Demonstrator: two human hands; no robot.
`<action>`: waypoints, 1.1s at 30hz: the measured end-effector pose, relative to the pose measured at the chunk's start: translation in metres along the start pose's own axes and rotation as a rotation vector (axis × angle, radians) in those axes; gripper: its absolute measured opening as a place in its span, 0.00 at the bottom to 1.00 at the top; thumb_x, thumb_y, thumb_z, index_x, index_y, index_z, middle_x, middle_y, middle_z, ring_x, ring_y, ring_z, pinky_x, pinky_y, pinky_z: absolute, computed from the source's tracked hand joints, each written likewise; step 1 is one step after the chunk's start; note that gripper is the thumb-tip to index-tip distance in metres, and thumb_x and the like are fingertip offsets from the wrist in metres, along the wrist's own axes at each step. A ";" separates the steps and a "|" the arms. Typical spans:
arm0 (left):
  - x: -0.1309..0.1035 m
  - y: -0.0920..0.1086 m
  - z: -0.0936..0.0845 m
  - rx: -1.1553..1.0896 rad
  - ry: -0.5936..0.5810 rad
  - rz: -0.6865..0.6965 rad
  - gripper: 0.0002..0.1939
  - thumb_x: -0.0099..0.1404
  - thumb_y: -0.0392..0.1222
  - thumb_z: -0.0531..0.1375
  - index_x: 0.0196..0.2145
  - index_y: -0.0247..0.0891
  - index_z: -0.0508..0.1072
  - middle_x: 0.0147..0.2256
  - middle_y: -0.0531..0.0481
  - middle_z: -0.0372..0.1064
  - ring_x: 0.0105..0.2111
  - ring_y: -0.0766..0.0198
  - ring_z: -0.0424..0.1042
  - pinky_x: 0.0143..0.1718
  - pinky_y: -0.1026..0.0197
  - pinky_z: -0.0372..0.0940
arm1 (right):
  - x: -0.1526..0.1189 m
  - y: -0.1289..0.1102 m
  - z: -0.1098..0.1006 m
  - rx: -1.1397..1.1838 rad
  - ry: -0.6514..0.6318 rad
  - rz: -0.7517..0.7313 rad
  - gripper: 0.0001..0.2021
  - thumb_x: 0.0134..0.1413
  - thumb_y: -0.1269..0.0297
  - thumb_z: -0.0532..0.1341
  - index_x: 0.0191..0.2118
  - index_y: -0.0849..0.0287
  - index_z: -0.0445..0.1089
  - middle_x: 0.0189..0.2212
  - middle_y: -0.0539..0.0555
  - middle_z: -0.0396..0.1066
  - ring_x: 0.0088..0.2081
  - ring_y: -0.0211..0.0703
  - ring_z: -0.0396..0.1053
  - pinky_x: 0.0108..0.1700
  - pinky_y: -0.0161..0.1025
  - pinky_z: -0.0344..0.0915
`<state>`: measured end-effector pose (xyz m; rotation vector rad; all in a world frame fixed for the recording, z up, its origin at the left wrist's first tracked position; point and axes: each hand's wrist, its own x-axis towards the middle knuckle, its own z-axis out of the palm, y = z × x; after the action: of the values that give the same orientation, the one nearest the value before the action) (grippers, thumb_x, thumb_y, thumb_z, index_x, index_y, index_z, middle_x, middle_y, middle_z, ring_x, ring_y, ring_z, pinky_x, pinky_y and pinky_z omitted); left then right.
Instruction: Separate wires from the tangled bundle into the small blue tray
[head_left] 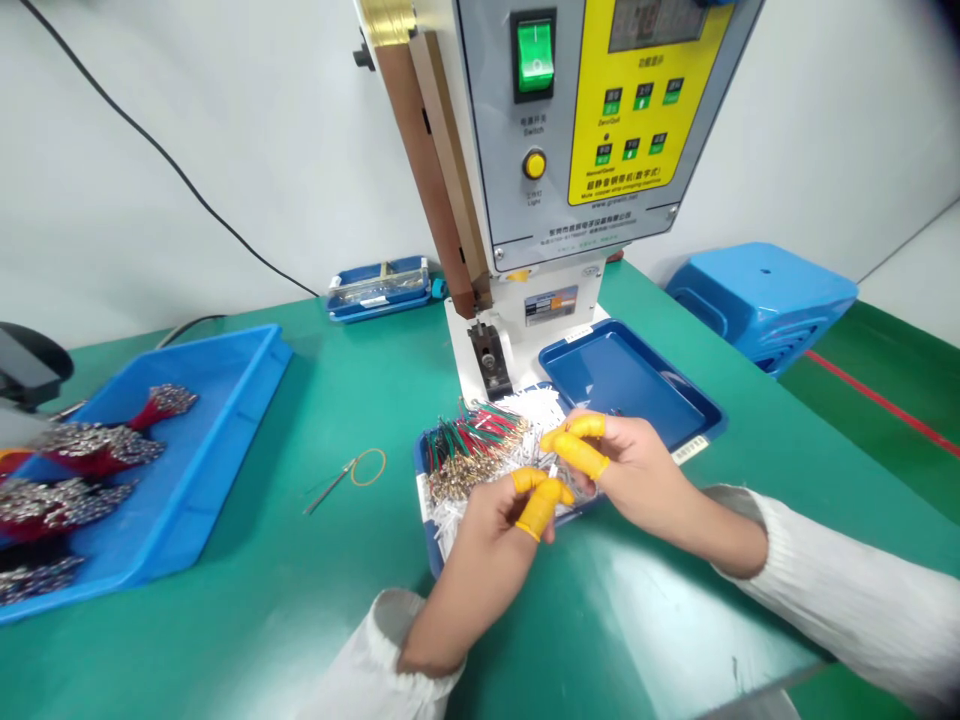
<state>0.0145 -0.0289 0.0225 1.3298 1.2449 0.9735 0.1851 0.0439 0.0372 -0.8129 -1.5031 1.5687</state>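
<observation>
My left hand [499, 545], with yellow finger cots on its thumb and forefinger, is closed in a pinch on a small white piece [553, 470], its tip just showing above the fingers. Close beside it, my right hand [637, 470] also pinches in yellow cots; whatever lies between those fingertips is too small to make out. Both hands are over a blue tray [429, 535]. Inside it lie a bundle of red, green and black wires [480, 440] with gold-coloured ends and many thin white pieces [448, 520], partly hidden by my hands.
Behind the tray stands a crimping machine [551, 225]. A second blue tray [630, 375] sits to its right. Left is a large blue bin [217, 470] with several wire bundles. A yellow ring [368, 452] lies on the green table [322, 610]. A blue stool [765, 290] stands beyond.
</observation>
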 end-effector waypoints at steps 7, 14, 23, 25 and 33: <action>0.001 0.001 0.001 -0.006 -0.008 -0.011 0.18 0.72 0.46 0.58 0.25 0.37 0.68 0.23 0.53 0.66 0.25 0.66 0.62 0.28 0.64 0.54 | 0.001 0.000 -0.001 -0.018 0.053 -0.014 0.11 0.57 0.57 0.68 0.30 0.58 0.76 0.21 0.46 0.63 0.21 0.34 0.58 0.23 0.34 0.57; 0.001 0.001 0.001 -0.009 -0.004 -0.021 0.16 0.71 0.44 0.58 0.25 0.37 0.68 0.23 0.54 0.66 0.25 0.66 0.62 0.28 0.64 0.54 | 0.001 -0.003 0.000 -0.009 0.077 -0.028 0.07 0.55 0.62 0.69 0.29 0.58 0.76 0.21 0.46 0.63 0.22 0.33 0.58 0.24 0.34 0.57; -0.001 -0.001 0.001 -0.020 0.002 -0.021 0.15 0.70 0.41 0.58 0.25 0.37 0.68 0.23 0.54 0.65 0.25 0.67 0.61 0.28 0.64 0.54 | 0.003 0.006 0.000 0.058 0.005 0.068 0.10 0.55 0.60 0.69 0.29 0.59 0.73 0.19 0.45 0.63 0.20 0.32 0.58 0.24 0.33 0.58; -0.002 0.000 0.001 -0.019 0.000 -0.020 0.15 0.70 0.42 0.58 0.25 0.37 0.67 0.23 0.54 0.65 0.25 0.67 0.61 0.28 0.64 0.54 | 0.002 0.007 0.001 0.072 -0.008 0.067 0.11 0.55 0.59 0.69 0.30 0.60 0.73 0.19 0.44 0.63 0.20 0.32 0.58 0.24 0.32 0.59; -0.002 0.003 0.002 -0.012 -0.008 -0.016 0.14 0.69 0.39 0.56 0.25 0.37 0.68 0.23 0.54 0.65 0.25 0.66 0.61 0.28 0.64 0.54 | 0.000 0.007 0.003 0.142 -0.080 0.102 0.11 0.56 0.58 0.70 0.34 0.62 0.73 0.24 0.47 0.68 0.23 0.31 0.62 0.26 0.30 0.61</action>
<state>0.0164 -0.0311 0.0252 1.3111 1.2405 0.9620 0.1814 0.0423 0.0305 -0.7638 -1.4058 1.7810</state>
